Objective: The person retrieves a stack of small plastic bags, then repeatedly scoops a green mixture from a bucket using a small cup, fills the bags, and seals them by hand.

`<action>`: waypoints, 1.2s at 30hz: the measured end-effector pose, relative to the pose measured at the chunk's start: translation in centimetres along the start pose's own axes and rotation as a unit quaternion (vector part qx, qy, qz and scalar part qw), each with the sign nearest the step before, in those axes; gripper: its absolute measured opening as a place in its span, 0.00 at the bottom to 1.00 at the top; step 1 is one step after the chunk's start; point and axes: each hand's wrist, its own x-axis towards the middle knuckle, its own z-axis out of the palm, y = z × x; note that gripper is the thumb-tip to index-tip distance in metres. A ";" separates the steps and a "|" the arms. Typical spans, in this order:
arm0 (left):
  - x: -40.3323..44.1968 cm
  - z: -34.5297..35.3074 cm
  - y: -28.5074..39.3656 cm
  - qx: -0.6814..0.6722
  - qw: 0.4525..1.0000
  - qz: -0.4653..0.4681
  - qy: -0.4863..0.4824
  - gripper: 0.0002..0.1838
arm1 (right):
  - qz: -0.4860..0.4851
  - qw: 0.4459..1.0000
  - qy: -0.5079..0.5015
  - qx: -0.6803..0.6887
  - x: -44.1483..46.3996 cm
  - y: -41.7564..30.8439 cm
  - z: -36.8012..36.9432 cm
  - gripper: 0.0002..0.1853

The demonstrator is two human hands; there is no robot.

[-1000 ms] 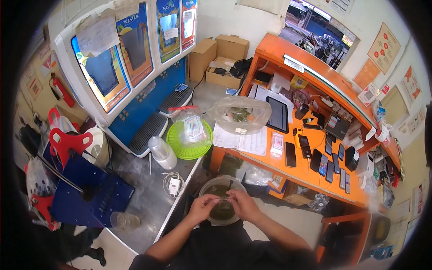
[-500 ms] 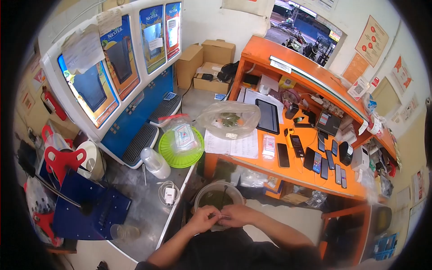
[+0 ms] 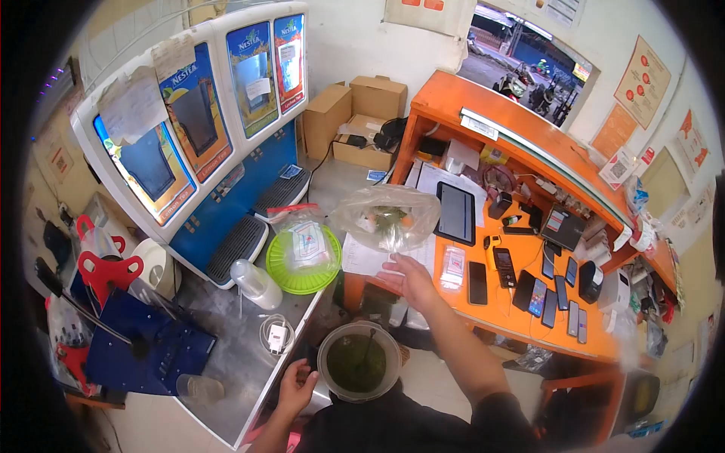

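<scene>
A round plastic tub (image 3: 323, 362) of dark green chopped or sauce-like food (image 3: 353, 364) stands at my lap, with a thin dark utensil handle (image 3: 369, 343) leaning in it. My right hand (image 3: 411, 281) is stretched forward, fingers extended, at the near edge of a clear plastic bag (image 3: 420, 226); I cannot tell whether it touches. Green and orange bits show inside that bag, which lies over written papers (image 3: 362, 257). Left of the tub, my left hand (image 3: 297, 386) hovers by the metal counter edge, fingers loosely bent and apart, with nothing visible in it.
A lime-green lid or basket (image 3: 283, 275) bears a clear packet, beside a white-capped clear bottle (image 3: 255, 284) and a charger (image 3: 278, 337). Drink dispensers (image 3: 219, 181) stand left. Phones (image 3: 537, 297) and a tablet (image 3: 456, 214) lie on the orange desk (image 3: 483, 325).
My hands, earlier pinched together over the tub, have parted. The right has reached forward to the bag; the left has moved left and down. The tub's contents are now uncovered.
</scene>
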 end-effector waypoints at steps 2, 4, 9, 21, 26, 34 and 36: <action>-1.9 0.1 -1.9 0.015 0.998 -0.045 0.033 0.25 | -0.023 0.998 0.005 -0.059 0.8 -0.1 -1.1 0.16; -4.0 0.5 -4.8 0.031 0.995 -0.076 0.055 0.24 | -0.030 0.981 -0.041 -0.185 1.4 1.5 -4.6 0.17; -10.7 2.2 -15.1 0.100 0.983 -0.114 0.101 0.23 | -0.154 0.745 0.076 -0.644 0.7 6.4 -16.7 0.15; -24.3 7.7 -22.5 0.299 0.869 -0.392 0.041 0.22 | -0.352 0.647 0.148 -0.660 2.0 6.3 -26.7 0.07; -13.4 13.9 -9.1 0.204 0.953 -0.187 0.121 0.22 | -0.386 0.720 0.087 -0.570 -4.1 3.7 -22.9 0.04; -0.3 25.3 9.6 -0.201 0.970 -0.099 -0.091 0.14 | -0.519 0.656 -0.273 -0.475 -12.4 2.8 -15.9 0.09; -0.1 25.1 8.1 -0.171 0.977 -0.078 -0.105 0.12 | -0.444 0.728 -0.292 -0.434 -13.3 2.9 -16.4 0.11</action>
